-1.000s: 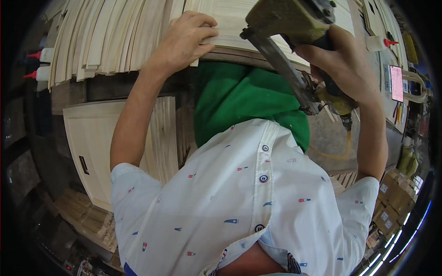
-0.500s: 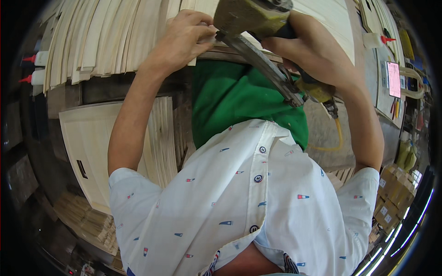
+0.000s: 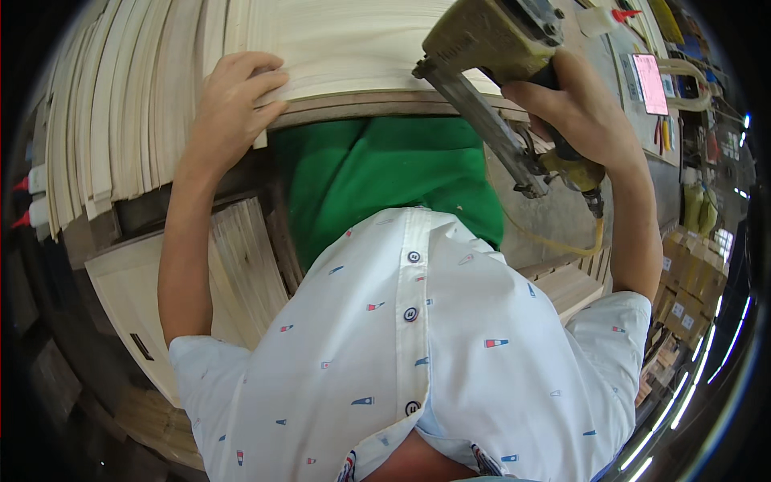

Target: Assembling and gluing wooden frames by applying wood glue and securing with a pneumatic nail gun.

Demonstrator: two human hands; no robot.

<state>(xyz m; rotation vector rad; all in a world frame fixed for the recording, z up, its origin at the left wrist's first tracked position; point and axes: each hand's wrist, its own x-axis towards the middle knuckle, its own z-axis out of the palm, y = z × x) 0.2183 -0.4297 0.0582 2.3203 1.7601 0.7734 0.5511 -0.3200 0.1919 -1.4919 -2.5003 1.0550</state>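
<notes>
A pneumatic nail gun point(image 3: 470, 40) with a dull yellow body and a long grey magazine is in my right hand point(image 3: 580, 112). Its dark handle is wrapped by my fingers, and its nose is tilted left over the near edge of a pale wooden panel point(image 3: 345, 48). A yellow air hose point(image 3: 599, 238) runs down from the handle's end. My left hand point(image 3: 234, 112) is at the panel's left part, near the front edge. Its fingers are apart, with the tips on or just over the wood, and no held thing shows.
Thin pale wooden strips point(image 3: 120, 104) lie stacked at the left. Below, a wooden board with a slot point(image 3: 120, 297) leans beside upright boards. White glue bottles point(image 3: 596, 21) with red tips, a lit phone point(image 3: 647, 84) and cardboard boxes point(image 3: 687, 277) are at the sides.
My left hand has moved left and nearer, away from the gun's nose, and its fingers have spread. The nail gun has gone right in my right hand, baring more of the panel.
</notes>
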